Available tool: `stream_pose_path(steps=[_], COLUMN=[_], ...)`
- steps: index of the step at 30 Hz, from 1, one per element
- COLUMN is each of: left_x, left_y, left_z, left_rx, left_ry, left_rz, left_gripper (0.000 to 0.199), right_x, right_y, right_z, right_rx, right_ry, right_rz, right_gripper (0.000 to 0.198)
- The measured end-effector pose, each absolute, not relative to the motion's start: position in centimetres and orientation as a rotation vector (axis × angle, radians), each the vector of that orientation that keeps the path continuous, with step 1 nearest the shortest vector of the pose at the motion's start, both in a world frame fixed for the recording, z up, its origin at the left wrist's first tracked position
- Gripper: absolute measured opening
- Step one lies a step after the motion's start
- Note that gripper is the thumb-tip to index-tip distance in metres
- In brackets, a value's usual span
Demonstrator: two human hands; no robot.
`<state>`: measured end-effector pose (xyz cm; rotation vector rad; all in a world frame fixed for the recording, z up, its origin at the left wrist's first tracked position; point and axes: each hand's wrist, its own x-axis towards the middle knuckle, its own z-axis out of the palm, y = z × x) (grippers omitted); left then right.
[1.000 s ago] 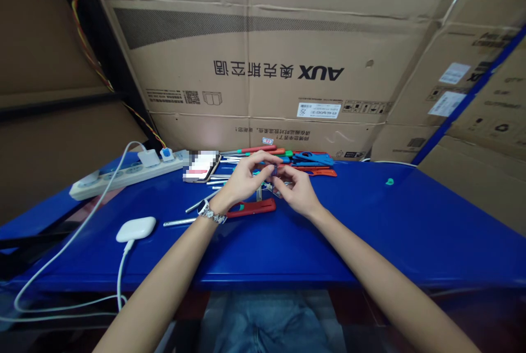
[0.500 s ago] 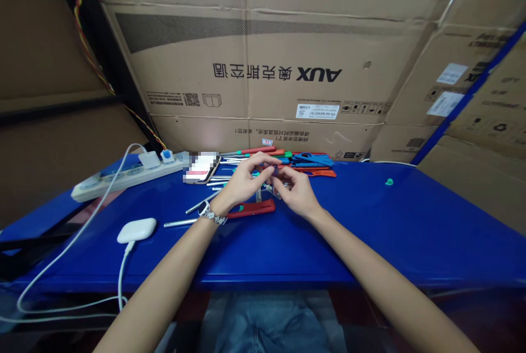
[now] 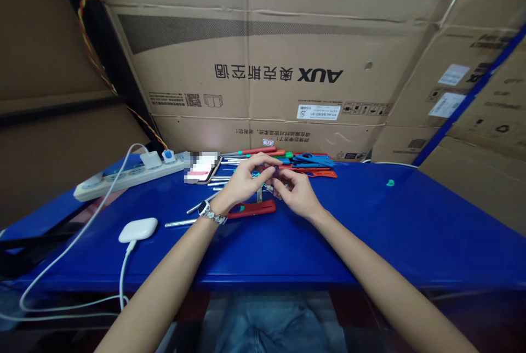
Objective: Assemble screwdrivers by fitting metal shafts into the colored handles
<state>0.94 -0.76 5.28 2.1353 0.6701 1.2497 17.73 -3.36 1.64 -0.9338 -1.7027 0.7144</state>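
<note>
My left hand point(image 3: 249, 177) and my right hand point(image 3: 296, 191) meet over the blue table point(image 3: 329, 254). Between their fingertips they pinch a small dark purple part point(image 3: 275, 171), mostly covered by the fingers. A bracelet watch point(image 3: 211, 211) is on my left wrist. Just below the hands lies a red long-necked lighter point(image 3: 257, 209), its metal tube pointing left. Small clear and metallic bits show under the fingers, too small to name. Behind the hands is a pile of similar lighters, with blue handles point(image 3: 310, 160), a red handle point(image 3: 263, 150) and an orange handle point(image 3: 322, 174).
A phone point(image 3: 204, 168) lies left of the pile. Farther left sits a white power strip point(image 3: 131, 177) with chargers plugged in. A white earbud case point(image 3: 138, 229) trails a cable. To the right is a small green piece point(image 3: 390, 183). Cardboard point(image 3: 267, 40) walls the back.
The view has shifted very slightly. My hands keep nearly the same pose, and a little more of the purple part shows between the fingertips.
</note>
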Motion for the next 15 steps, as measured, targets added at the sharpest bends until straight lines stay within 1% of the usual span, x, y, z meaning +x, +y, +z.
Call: stream_pose_path(steps=[3,5,9,12,15], left_x=[1.06,1.19,1.21,1.06,1.04], left_y=[-0.45,-0.12,-0.04,-0.48,-0.67], left_z=[4.99,4.58,4.36,4.9,5.2], left_rx=[2.086,2.073,2.083,2.136,2.153], left_ry=[0.686,0.716,0.722,0.66,0.658], left_rz=[1.277,1.341,1.386,1.308,1.269], left_gripper=[0.02,0.02,0.023,0.021,0.02], right_x=[17.67,17.6,17.61,17.73,17.76], right_y=[-3.4,-3.14,-2.63,-2.78,-3.08], right_z=[1.73,1.44,0.84,1.02,1.41], right_rx=[-0.948,-0.952,-0.912,-0.91,-0.932], right_ry=[-1.701,-1.64,-1.566,-1.618,-1.695], right_rz=[0.68,0.662,0.749,0.764,0.701], right_gripper=[0.023,0.026,0.03,0.025,0.022])
